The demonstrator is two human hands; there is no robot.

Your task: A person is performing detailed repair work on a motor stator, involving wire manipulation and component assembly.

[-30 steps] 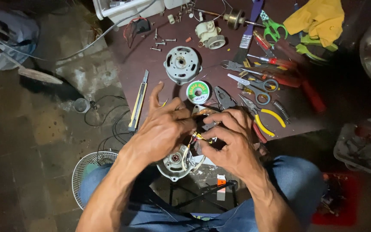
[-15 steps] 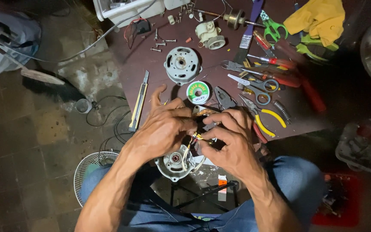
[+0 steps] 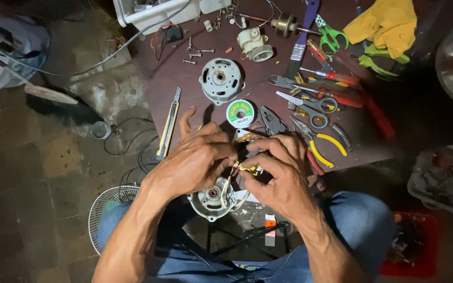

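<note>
My left hand (image 3: 195,160) and right hand (image 3: 279,173) meet at the near edge of the table (image 3: 184,89), fingers curled tight and pinching the thin wires (image 3: 242,169) between them. The wires run down to the round metal motor (image 3: 213,198) just below my hands. A solder spool (image 3: 240,113) and pliers (image 3: 318,141) lie close beyond.
</note>
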